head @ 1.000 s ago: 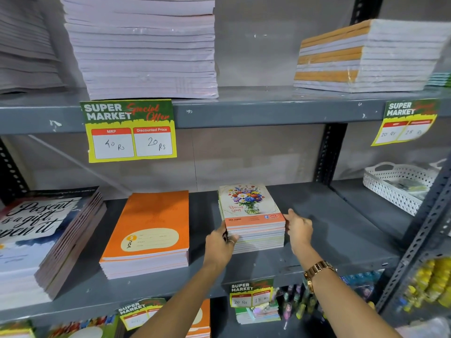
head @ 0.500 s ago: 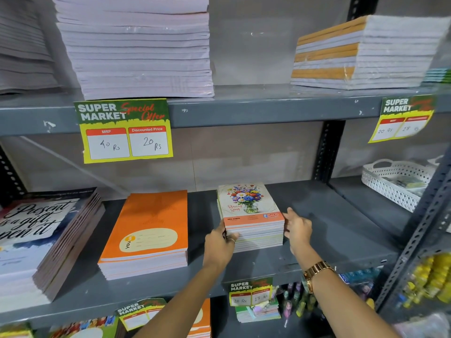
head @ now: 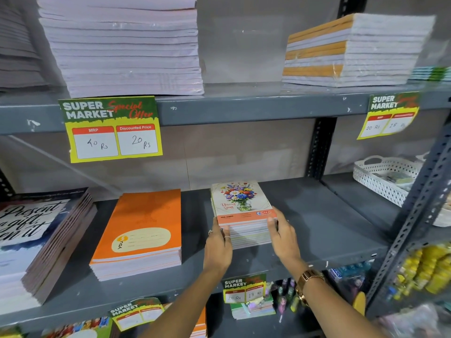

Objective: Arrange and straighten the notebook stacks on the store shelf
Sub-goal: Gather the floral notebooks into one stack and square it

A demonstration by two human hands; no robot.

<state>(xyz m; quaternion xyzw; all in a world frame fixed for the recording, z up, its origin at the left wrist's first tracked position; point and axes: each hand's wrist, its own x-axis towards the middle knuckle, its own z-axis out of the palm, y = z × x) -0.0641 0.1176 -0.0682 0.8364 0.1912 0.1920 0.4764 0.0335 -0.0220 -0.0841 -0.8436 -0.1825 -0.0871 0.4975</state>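
Note:
A small stack of flower-cover notebooks lies on the middle grey shelf. My left hand presses against the stack's near left corner, and my right hand clasps its near right corner; the stack sits squeezed between them. To the left lies an orange notebook stack, and further left a dark "Present is a gift" stack, partly cut off by the frame edge.
Tall white-paged stacks and an orange-banded wrapped stack fill the upper shelf. Yellow price tags hang from shelf edges. A white perforated basket sits right of the black upright. More goods crowd the shelf below.
Both hands have slid nearer along the flower stack's sides to its front corners, the right hand now wrapped around the corner. The view has tilted slightly.

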